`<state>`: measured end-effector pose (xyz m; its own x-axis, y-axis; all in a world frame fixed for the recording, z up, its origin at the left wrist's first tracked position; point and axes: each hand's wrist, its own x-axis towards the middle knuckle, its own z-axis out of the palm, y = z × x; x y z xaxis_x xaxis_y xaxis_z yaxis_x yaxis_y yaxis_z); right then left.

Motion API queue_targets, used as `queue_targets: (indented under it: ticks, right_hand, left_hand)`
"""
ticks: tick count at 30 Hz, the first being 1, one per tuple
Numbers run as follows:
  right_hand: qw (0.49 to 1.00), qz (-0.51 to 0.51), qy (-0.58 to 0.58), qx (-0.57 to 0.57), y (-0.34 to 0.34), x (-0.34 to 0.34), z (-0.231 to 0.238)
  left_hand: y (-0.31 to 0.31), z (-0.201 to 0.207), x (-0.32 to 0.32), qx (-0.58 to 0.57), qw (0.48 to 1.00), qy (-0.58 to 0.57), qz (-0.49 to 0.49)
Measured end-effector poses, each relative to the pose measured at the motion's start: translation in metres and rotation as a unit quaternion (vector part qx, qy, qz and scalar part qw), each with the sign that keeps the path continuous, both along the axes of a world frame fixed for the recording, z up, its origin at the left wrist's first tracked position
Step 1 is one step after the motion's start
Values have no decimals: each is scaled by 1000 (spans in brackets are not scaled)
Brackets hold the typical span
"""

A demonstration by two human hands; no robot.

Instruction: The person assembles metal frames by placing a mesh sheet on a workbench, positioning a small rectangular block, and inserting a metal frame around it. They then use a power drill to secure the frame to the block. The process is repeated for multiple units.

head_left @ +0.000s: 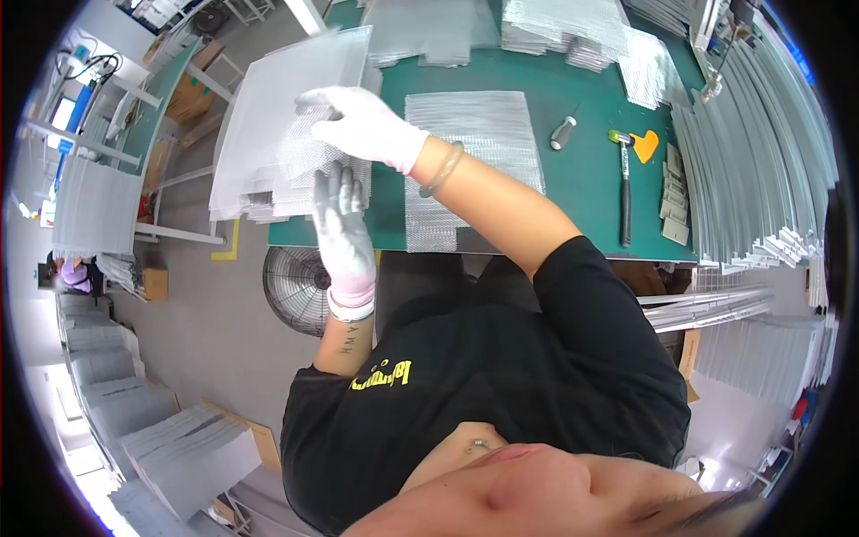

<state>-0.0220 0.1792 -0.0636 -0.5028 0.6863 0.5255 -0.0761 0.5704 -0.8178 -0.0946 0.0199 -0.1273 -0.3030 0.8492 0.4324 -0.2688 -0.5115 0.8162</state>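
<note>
A stack of thin grey mesh sheets lies at the left end of the green table, its left side jutting past the table edge. My right hand, in a white glove, reaches across over this stack with its fingers stretched leftward and the thumb apart. Below it, my left hand, gloved white with greyish fingers, is raised at the stack's near right corner, fingers extended. Whether either hand presses on the sheets I cannot tell. Another mesh sheet or pile lies flat on the table under my right forearm.
On the green table lie a screwdriver, a hammer, an orange piece and several small pale blocks. More mesh stacks line the back. Long panels stand at right. A floor fan stands below the table edge.
</note>
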Motion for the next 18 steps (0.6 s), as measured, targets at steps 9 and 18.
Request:
queue_targets:
  ticks: [9, 18]
  right_hand:
    - [978, 24, 189, -80, -23, 60, 47]
    - [954, -143, 208, -159, -132, 234, -43]
  left_hand:
    - [2, 4, 12, 28, 899, 415, 139]
    - [-21, -5, 14, -170, 894, -238, -339]
